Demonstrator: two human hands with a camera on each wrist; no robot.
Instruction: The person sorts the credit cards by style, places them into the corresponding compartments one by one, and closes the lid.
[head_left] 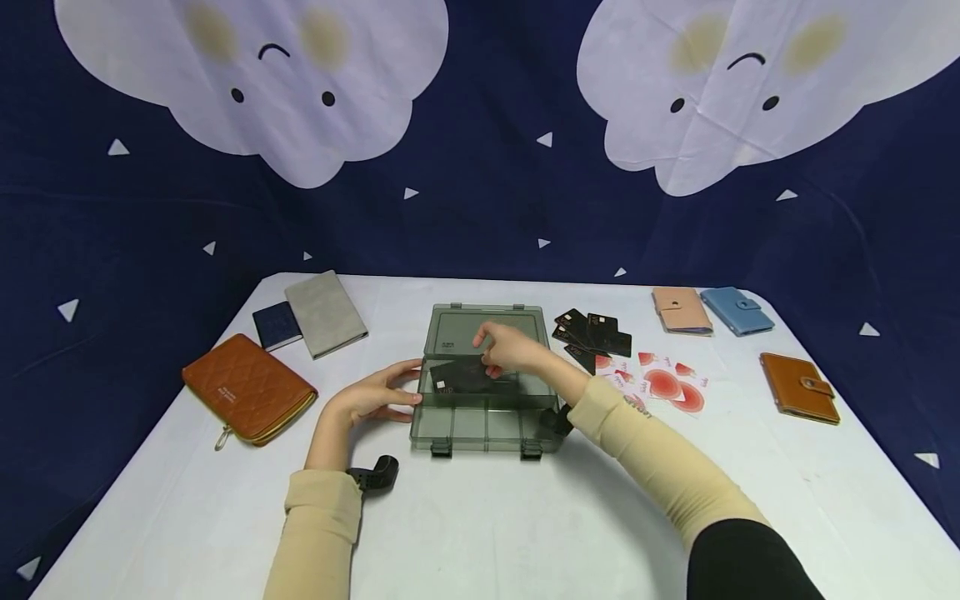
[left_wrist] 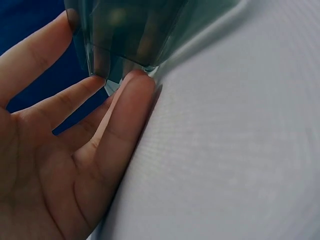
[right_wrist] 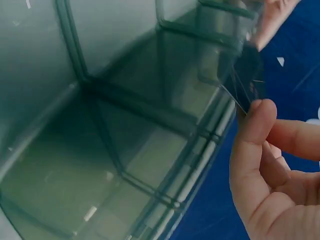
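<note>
A translucent dark green compartment box (head_left: 486, 423) stands mid-table with its lid (head_left: 446, 327) laid back behind it. My right hand (head_left: 510, 347) pinches a black card (head_left: 461, 377) between thumb and finger, over the box's rear compartments. In the right wrist view the thumb lies along the edge of the dark card (right_wrist: 245, 80), with the box's dividers beside it. At the box's left side is my left hand (head_left: 375, 397), its fingers spread and fairly straight. Left wrist view shows those fingertips (left_wrist: 95, 82) and the thumb touching the box's wall.
Several black cards (head_left: 592, 332) and pink-patterned cards (head_left: 660, 385) lie right of the box. Farther right are pink (head_left: 681, 310), blue (head_left: 737, 310) and brown (head_left: 799, 388) card holders. On the left lie a brown zip wallet (head_left: 247, 387), a navy booklet (head_left: 277, 325) and a grey notebook (head_left: 327, 313).
</note>
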